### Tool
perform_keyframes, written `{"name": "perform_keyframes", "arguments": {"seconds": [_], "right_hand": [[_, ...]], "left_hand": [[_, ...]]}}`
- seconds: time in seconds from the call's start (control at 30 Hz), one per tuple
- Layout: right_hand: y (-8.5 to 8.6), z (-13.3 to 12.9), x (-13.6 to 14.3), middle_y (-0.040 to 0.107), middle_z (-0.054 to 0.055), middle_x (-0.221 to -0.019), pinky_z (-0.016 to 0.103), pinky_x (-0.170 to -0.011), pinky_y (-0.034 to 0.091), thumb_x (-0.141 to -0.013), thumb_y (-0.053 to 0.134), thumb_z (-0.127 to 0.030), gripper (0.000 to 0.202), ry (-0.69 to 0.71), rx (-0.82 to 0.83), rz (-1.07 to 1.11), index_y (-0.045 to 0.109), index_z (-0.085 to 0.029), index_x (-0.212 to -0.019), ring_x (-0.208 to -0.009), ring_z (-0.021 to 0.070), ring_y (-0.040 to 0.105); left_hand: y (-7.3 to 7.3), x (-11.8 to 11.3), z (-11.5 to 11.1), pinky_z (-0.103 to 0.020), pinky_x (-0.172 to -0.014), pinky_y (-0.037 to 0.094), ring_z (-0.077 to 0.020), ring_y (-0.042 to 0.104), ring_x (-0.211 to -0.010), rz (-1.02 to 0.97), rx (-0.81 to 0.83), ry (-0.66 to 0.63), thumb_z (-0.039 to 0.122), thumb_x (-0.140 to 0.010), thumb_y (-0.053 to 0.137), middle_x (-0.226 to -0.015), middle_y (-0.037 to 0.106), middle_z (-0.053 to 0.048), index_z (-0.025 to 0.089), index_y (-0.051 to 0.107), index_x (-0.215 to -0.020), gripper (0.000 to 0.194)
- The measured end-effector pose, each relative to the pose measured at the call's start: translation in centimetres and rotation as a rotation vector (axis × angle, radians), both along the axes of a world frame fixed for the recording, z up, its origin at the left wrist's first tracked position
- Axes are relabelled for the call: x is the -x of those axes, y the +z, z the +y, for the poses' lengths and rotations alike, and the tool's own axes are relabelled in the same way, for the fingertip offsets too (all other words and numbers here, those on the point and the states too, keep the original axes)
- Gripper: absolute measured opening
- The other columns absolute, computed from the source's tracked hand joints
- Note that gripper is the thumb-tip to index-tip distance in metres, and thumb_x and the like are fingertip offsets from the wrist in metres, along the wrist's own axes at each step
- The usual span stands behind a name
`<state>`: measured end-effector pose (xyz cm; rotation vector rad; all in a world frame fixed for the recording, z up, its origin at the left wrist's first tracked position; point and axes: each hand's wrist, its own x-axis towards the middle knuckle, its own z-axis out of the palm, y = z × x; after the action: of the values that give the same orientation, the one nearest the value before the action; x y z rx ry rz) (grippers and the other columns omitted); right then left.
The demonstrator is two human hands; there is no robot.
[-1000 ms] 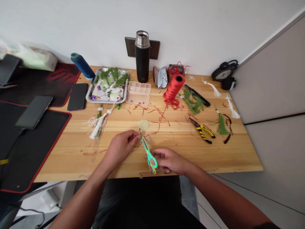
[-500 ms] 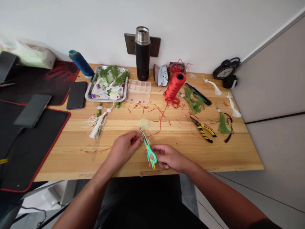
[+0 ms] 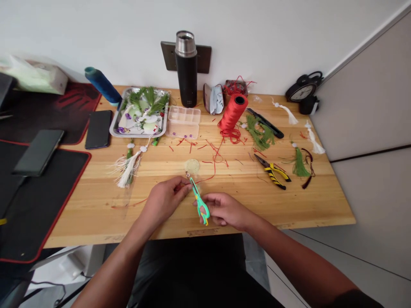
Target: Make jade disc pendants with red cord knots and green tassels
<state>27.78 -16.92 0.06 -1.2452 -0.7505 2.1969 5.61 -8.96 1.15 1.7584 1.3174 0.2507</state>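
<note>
My left hand is closed in a pinch on red cord near the middle of the table; the fingertips partly hide what they grip. In my right hand is a pair of scissors with mint-green handles and a bit of yellow. Its blades point away from me, right beside my left fingertips; whether they touch the cord is too small to tell. A pale round pendant lies just beyond the blade tips, with a small loop at its near edge.
Behind stand a red thread spool, a black flask and a clear compartment box. A metal tray of ornaments sits left. Pliers, a box cutter and green tassels lie right. Red cord scraps dot the wooden table.
The camera view has shifted slightly, so the back items sit a little further left and higher. Both hands and the scissors keep nearly the same pose.
</note>
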Motion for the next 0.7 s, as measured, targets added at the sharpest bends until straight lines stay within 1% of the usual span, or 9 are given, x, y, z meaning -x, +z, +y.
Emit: {"name": "perform_keyframes", "arguments": {"seconds": [0.1,0.27,0.5,0.7], "right_hand": [[0.18,0.06,-0.04,0.075,0.004,-0.087,0.022,-0.042,0.020,-0.084,0.086,-0.044,0.047,-0.001,0.006,0.011,0.076,-0.013,-0.117,-0.045,0.0023,0.037],[0.25,0.18,-0.15,0.075,0.004,-0.085,0.022,-0.042,0.020,-0.086,0.083,-0.041,0.043,0.010,0.011,0.024,0.076,-0.013,-0.118,-0.045,0.0027,0.035],[-0.03,0.26,-0.35,0.076,0.006,-0.091,0.022,-0.042,0.023,-0.088,0.082,-0.041,0.042,0.021,-0.018,0.033,0.076,-0.014,-0.120,-0.047,0.0029,0.038],[0.02,0.43,-0.63,0.076,0.005,-0.090,0.021,-0.042,0.025,-0.091,0.080,-0.039,0.040,0.048,-0.053,0.035,0.075,-0.014,-0.122,-0.045,0.0029,0.039]], "left_hand": [[-0.02,-0.03,0.02,-0.029,-0.065,0.040,-0.0177,0.060,-0.065,0.014,-0.017,-0.007,0.050,-0.098,0.057,-0.072,0.070,0.002,0.024,0.077,-0.096,0.033],[-0.08,0.00,-0.01,-0.027,-0.062,0.039,-0.0161,0.057,-0.062,0.022,-0.032,-0.014,0.049,-0.099,0.055,-0.069,0.068,0.003,0.023,0.076,-0.095,0.033],[0.03,-0.08,-0.09,-0.027,-0.060,0.037,-0.0146,0.053,-0.058,0.017,-0.039,-0.028,0.051,-0.100,0.054,-0.064,0.060,0.004,0.023,0.074,-0.093,0.035],[-0.03,-0.28,-0.12,-0.027,-0.061,0.038,-0.0144,0.052,-0.059,-0.004,-0.059,-0.027,0.049,-0.100,0.054,-0.065,0.061,0.004,0.022,0.072,-0.091,0.034]]}}
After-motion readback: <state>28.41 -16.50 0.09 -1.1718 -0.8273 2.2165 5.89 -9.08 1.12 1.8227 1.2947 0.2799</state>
